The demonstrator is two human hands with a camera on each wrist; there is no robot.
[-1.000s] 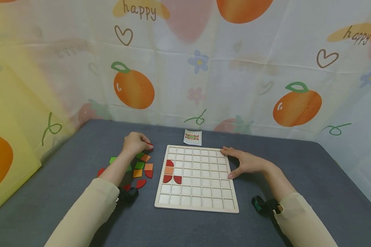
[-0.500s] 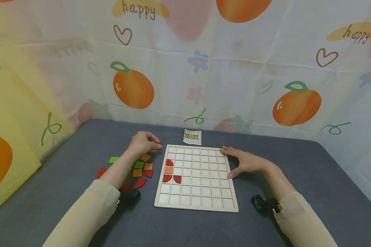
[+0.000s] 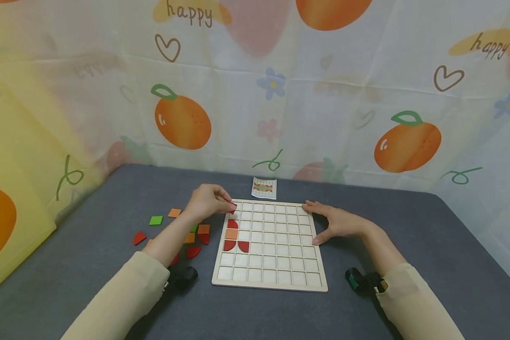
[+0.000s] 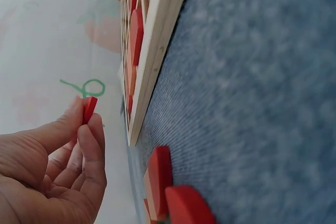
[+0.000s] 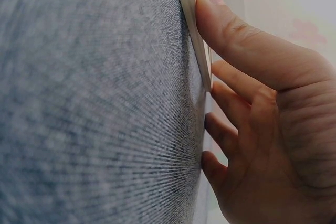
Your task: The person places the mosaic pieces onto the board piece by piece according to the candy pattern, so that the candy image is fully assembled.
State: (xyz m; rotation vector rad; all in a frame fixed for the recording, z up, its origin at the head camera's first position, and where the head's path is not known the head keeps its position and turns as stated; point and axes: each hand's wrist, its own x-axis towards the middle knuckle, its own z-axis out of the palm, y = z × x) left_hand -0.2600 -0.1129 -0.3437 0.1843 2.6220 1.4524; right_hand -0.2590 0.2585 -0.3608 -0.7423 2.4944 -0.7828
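Note:
My left hand (image 3: 208,202) pinches a small red tile (image 4: 90,109) between thumb and fingertips, over the top left corner of the pale wooden grid board (image 3: 269,286). Its exact shape is partly hidden by the fingers. In the board's left columns sit an orange square tile (image 3: 231,234) and several red quarter-round tiles (image 3: 243,246). Along the board's right edge rests my right hand (image 3: 342,223), thumb and fingers spread. The right wrist view shows its thumb (image 5: 226,22) touching the rim.
Loose red, orange and green tiles lie left of the board, among them a green one (image 3: 156,220) and a red one (image 3: 193,252), some under the left forearm. A small printed pattern card (image 3: 264,188) lies behind the board. A patterned cloth hangs behind the grey table (image 3: 272,316).
My left hand has moved right with the red tile, from beside the loose tiles to the board's top left corner. The right hand stays in place.

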